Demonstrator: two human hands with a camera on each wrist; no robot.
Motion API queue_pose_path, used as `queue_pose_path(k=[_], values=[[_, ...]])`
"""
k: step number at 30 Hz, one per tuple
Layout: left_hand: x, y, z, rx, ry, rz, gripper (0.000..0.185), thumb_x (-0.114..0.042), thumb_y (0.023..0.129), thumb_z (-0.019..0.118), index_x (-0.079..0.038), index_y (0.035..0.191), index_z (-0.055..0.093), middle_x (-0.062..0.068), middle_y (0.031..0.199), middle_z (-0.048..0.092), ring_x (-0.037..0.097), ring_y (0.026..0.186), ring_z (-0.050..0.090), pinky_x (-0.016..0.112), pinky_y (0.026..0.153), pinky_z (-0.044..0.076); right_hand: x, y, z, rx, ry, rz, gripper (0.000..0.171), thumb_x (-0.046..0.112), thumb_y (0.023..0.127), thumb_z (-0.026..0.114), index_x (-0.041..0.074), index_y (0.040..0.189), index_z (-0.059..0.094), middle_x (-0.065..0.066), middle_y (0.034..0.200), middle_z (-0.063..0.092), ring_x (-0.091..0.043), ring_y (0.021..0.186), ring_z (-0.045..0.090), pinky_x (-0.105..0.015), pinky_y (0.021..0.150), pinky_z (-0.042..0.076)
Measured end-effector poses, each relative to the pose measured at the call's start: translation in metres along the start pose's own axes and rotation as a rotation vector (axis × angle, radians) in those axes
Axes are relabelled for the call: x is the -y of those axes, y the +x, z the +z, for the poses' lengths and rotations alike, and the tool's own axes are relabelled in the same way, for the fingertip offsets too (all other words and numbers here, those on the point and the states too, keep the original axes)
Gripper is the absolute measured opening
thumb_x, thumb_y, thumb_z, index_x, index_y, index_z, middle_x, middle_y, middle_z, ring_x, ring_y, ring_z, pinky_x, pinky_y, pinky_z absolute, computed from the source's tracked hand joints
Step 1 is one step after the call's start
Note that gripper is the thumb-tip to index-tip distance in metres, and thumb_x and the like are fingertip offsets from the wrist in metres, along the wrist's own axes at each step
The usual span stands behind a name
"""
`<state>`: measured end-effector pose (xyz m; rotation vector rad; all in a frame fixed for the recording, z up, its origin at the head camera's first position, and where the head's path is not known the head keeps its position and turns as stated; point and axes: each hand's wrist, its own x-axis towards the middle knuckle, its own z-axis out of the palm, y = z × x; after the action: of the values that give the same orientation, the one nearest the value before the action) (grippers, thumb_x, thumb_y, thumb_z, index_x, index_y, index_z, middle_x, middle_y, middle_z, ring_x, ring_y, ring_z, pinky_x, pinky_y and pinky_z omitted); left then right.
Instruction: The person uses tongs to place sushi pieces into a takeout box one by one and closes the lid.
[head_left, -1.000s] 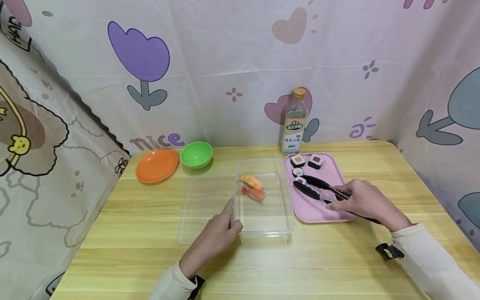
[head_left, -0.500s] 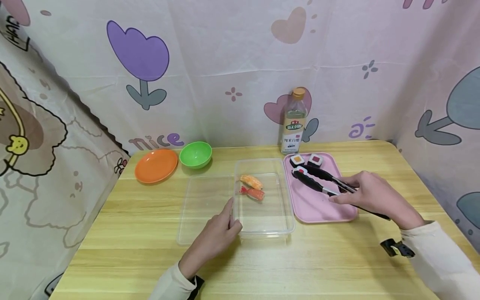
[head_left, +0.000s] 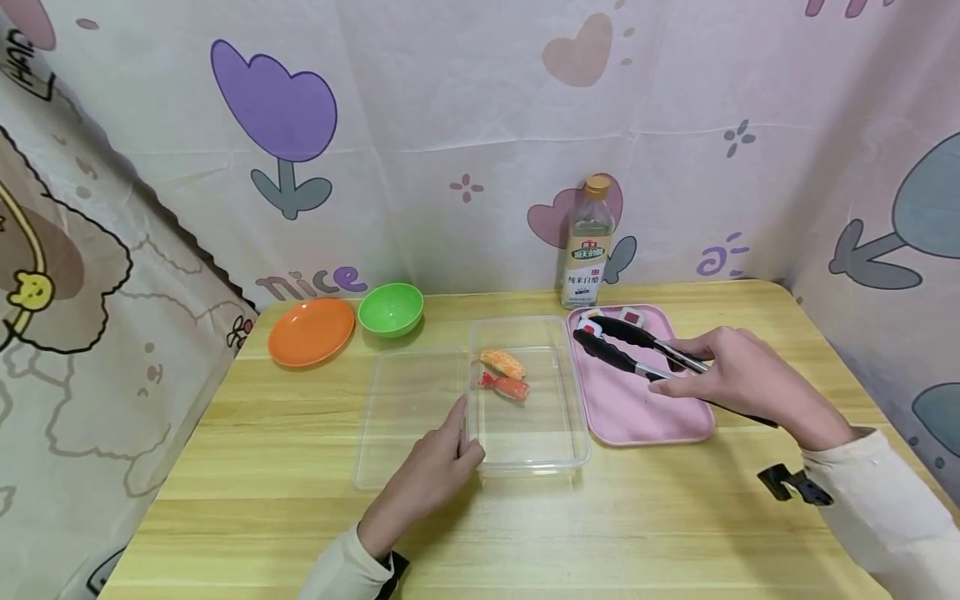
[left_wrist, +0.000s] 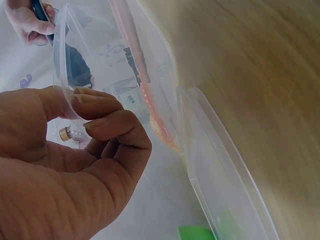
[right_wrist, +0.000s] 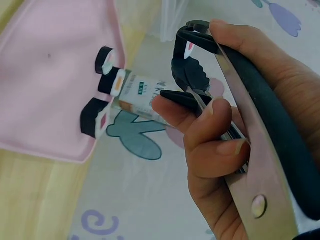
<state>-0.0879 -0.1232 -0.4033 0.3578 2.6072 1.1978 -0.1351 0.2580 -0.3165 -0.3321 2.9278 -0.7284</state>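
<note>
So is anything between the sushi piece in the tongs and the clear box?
Nothing visible. The right hand holds the tongs with a sushi piece above the pink tray. The clear box sits open right beside it; only its near wall lies between, below the piece.

- Left hand (head_left: 431, 475): bare, no rings; short plain nails (seen close in left wrist view).
- Right hand (head_left: 738, 379): bare too, nails short, unpainted.
- Both sleeves (head_left: 881, 508): cream/off-white long sleeves, soft knit-like fabric, reach to wrists.
- Black strap/clip w/ cam mount at each wrist (head_left: 793, 485), sits over cuff.
</note>
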Motion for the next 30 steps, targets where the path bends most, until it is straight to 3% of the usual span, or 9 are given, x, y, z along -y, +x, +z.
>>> queue_pose_path(k=[4, 10, 17, 19, 21, 22, 25, 28, 30], values=[[0.0, 0.0, -0.001, 0.001, 0.005, 0.002, 0.071, -0.011, 0.094, 0.051, 0.0, 0.158, 0.022, -0.008, 0.063, 0.041, 0.007, 0.051, 0.035, 0.023, 0.045, 0.029, 0.01, 0.002, -0.002, 0.01, -0.004, -0.013, 0.083, 0.061, 0.072, 0.083, 0.003, 0.13, 0.068, 0.001, 0.071, 0.053, -0.017, 0.065, 0.043, -0.031, 0.058, 0.035], [0.0, -0.001, -0.001, 0.007, -0.001, -0.003, 0.072, -0.012, 0.094, 0.051, -0.001, 0.159, 0.02, -0.008, 0.062, 0.041, 0.007, 0.051, 0.034, 0.023, 0.045, 0.028, 0.026, 0.008, 0.002, 0.029, -0.013, -0.064, 0.079, 0.054, 0.073, 0.085, 0.0, 0.128, 0.069, -0.005, 0.083, 0.067, -0.018, 0.067, 0.045, -0.032, 0.06, 0.037], [0.0, 0.0, 0.0, 0.008, -0.003, 0.009, 0.066, -0.011, 0.094, 0.051, -0.002, 0.155, 0.027, -0.008, 0.062, 0.04, 0.007, 0.05, 0.034, 0.023, 0.045, 0.028, 0.041, 0.014, 0.009, 0.052, -0.003, -0.142, 0.069, 0.046, 0.073, 0.088, 0.001, 0.123, 0.073, 0.005, 0.062, 0.049, -0.012, 0.055, 0.03, -0.03, 0.051, 0.029], [0.0, 0.0, 0.0, 0.007, -0.003, 0.011, 0.062, -0.011, 0.094, 0.051, -0.002, 0.152, 0.03, -0.008, 0.062, 0.04, 0.007, 0.05, 0.034, 0.023, 0.045, 0.028, 0.046, 0.016, 0.011, 0.061, 0.002, -0.165, 0.069, 0.045, 0.073, 0.088, 0.0, 0.123, 0.072, 0.0, 0.069, 0.063, -0.011, 0.053, 0.026, -0.03, 0.05, 0.028], [0.0, 0.0, 0.0, 0.008, -0.005, 0.007, 0.063, -0.011, 0.094, 0.051, -0.002, 0.153, 0.029, -0.008, 0.061, 0.04, 0.007, 0.05, 0.034, 0.023, 0.044, 0.028, 0.05, 0.018, 0.014, 0.066, 0.007, -0.183, 0.068, 0.043, 0.073, 0.088, -0.001, 0.122, 0.072, -0.01, 0.089, 0.074, -0.01, 0.051, 0.025, -0.029, 0.05, 0.029], [0.0, 0.0, 0.0, 0.01, -0.007, 0.003, 0.065, -0.011, 0.094, 0.051, -0.002, 0.154, 0.028, -0.008, 0.061, 0.04, 0.007, 0.05, 0.034, 0.023, 0.044, 0.028, 0.052, 0.02, 0.016, 0.074, 0.008, -0.187, 0.067, 0.041, 0.073, 0.088, -0.001, 0.122, 0.072, -0.012, 0.087, 0.074, -0.009, 0.049, 0.023, -0.028, 0.049, 0.028], [0.0, 0.001, 0.0, 0.014, -0.013, -0.008, 0.07, -0.011, 0.094, 0.051, -0.001, 0.157, 0.024, -0.007, 0.062, 0.041, 0.007, 0.05, 0.034, 0.023, 0.044, 0.028, 0.058, 0.024, 0.02, 0.087, 0.009, -0.218, 0.059, 0.037, 0.073, 0.089, 0.001, 0.118, 0.075, -0.011, 0.086, 0.074, -0.007, 0.047, 0.021, -0.026, 0.047, 0.027], [0.0, 0.001, 0.0, 0.017, -0.021, -0.017, 0.071, -0.011, 0.094, 0.051, -0.001, 0.158, 0.022, -0.007, 0.062, 0.042, 0.008, 0.05, 0.035, 0.023, 0.044, 0.027, 0.063, 0.028, 0.024, 0.104, 0.001, -0.238, 0.056, 0.035, 0.072, 0.089, 0.002, 0.115, 0.076, -0.001, 0.071, 0.068, -0.007, 0.049, 0.027, -0.025, 0.047, 0.028], [0.0, 0.001, 0.0, 0.018, -0.026, -0.017, 0.072, -0.011, 0.094, 0.051, -0.002, 0.159, 0.021, -0.007, 0.062, 0.042, 0.008, 0.05, 0.035, 0.023, 0.044, 0.027, 0.066, 0.029, 0.027, 0.105, -0.009, -0.25, 0.052, 0.036, 0.071, 0.09, 0.004, 0.111, 0.079, 0.004, 0.075, 0.069, -0.008, 0.053, 0.033, -0.026, 0.049, 0.03]])
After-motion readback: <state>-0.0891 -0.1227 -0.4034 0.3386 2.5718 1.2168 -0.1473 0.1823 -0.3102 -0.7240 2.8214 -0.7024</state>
